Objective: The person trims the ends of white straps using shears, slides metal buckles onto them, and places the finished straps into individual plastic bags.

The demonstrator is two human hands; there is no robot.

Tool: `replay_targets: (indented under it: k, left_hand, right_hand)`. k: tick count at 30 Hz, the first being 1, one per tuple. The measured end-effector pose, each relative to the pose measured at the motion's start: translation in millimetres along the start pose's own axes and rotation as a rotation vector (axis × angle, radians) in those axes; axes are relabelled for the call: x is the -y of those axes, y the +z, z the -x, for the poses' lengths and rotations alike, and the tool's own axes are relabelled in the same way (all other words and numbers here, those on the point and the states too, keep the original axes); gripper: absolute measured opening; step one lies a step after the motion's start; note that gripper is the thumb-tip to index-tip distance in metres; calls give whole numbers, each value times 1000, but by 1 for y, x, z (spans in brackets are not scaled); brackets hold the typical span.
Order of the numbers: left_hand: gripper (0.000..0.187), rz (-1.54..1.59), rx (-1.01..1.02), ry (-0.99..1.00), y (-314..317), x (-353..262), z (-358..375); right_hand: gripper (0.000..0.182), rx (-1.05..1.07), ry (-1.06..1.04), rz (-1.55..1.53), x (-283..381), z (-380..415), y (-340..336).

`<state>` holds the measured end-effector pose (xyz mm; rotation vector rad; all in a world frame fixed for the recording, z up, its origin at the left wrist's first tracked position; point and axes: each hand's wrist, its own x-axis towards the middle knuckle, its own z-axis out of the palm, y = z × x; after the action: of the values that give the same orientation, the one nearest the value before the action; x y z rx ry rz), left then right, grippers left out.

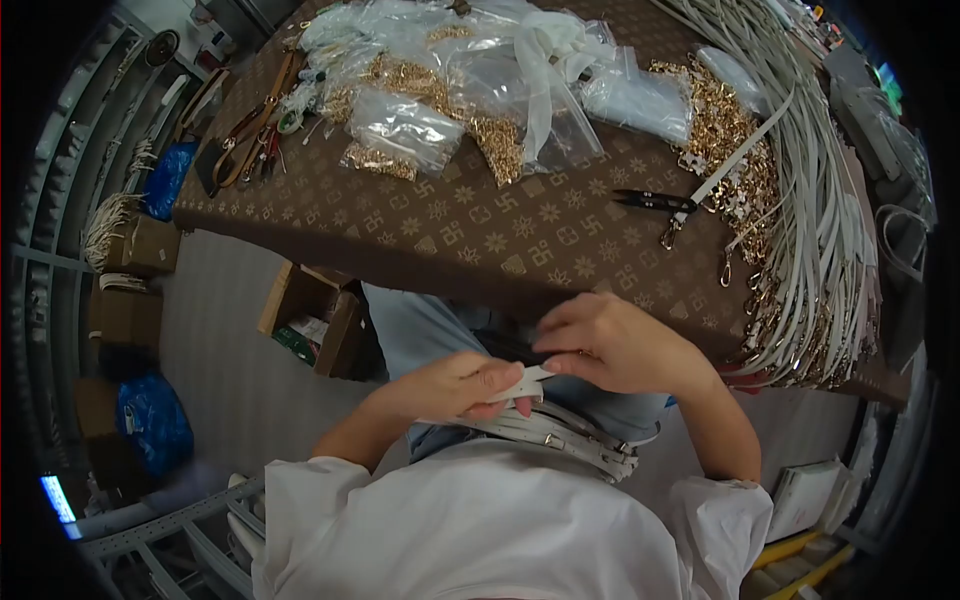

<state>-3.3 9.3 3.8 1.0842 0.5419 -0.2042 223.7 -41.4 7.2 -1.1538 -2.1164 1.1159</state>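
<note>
Strap [534, 381] held in left hand [462, 384]; right hand [612, 347] touching it, grip unclear
Belts [560, 439] are draped across the lap [425, 328]; snips [655, 201] are laid on the table [400, 232], right.

Blue plastic bags [155, 425] and cardboard boxes [133, 318] sit beside gray shelving [50, 257]; an open carton [343, 332] stands on the floor [220, 340].

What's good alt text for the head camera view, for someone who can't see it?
The left hand pinches a white strap, the right hand at its end, over a bundle of white buckled straps across blue trousers. Beyond, a brown patterned tablecloth holds bags of golden hardware, black snips and a heap of pale straps.
</note>
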Motion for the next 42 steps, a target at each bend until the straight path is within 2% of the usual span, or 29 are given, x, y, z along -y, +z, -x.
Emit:
replay_targets:
  k: [1, 2, 3, 5, 6, 8, 11, 12, 14, 16, 17, 18, 20, 21, 23, 29, 33, 34, 35, 37, 38, 40, 42]
  left_hand:
    - [50, 19, 5, -18, 0, 1, -2]
    - [52, 67, -34, 10, -2, 2, -6]
    - [54, 107, -74, 45, -2, 3, -9]
    - [59, 157, -64, 97, -5, 6, -13]
    - [60, 249, 14, 80, -10, 7, -14]
    - [62, 342, 90, 65, -14, 5, -15]
    - [62, 393, 37, 16, -18, 1, -16]
    - [61, 439, 100, 33, -23, 2, -17]
    - [60, 489, 161, 49, -21, 4, -19]
    - [52, 343, -129, 291, -15, 3, -23]
    - [33, 364, -211, 383, -17, 4, -24]
    - [33, 364, -210, 385, -20, 6, -22]
    - [26, -171, -415, 534, -25, 10, -16]
    - [26, -171, -417, 536, -25, 8, -13]
    - [30, 37, -389, 356, -23, 6, -6]
    - [26, 100, -326, 352, -32, 5, -5]
    - [27, 14, -355, 415, -26, -2, -6]
    - [29, -172, -407, 409, -23, -10, -5]
    - [29, -179, -416, 417, -23, -15, -5]
    - [33, -594, -424, 442, -25, -23, -5]
    - [33, -601, -438, 448, -26, -25, -7]
    - [36, -483, -345, 485, -30, -27, -12]
    - [36, -449, -381, 525, -42, -37, -11]
  right_hand:
    - [20, -191, -160, 116, 5, -3, 0]
    - [20, -167, -162, -89, 13, -6, 0]
    - [20, -168, -155, -94, 14, -7, 4]
    - [20, 36, 12, -62, 15, -8, 11]
    - [20, 33, 13, -60, 14, -7, 13]
    - [24, 30, 222, -207, 13, -7, 16]
    - [26, 23, 244, -360, 12, -4, 15]
    - [26, 25, 243, -359, 10, -5, 18]
    - [28, -113, 224, -365, 4, -5, 25]
    - [29, -162, 272, -422, 6, -5, 23]
    - [30, -212, 320, -477, 7, -4, 22]
    - [30, -212, 320, -475, 4, -3, 23]
    - [30, -343, 365, -391, -2, 0, 30]
    - [30, -342, 362, -389, -1, 0, 31]
    - [25, -318, 392, -478, 1, -1, 34]
    - [23, -188, 341, -520, 2, 1, 30]
    - [20, -270, 341, -453, 6, 6, 26]
    - [18, -287, 352, -447, 8, 6, 23]
    - [18, -285, 339, -440, 9, 7, 22]
    - [16, -350, 299, -257, 11, 10, 22]
    - [16, -345, 284, -252, 10, 12, 22]
    - [16, -364, 298, -55, 8, 18, 21]
    - [15, -416, 337, -151, 3, 21, 19]
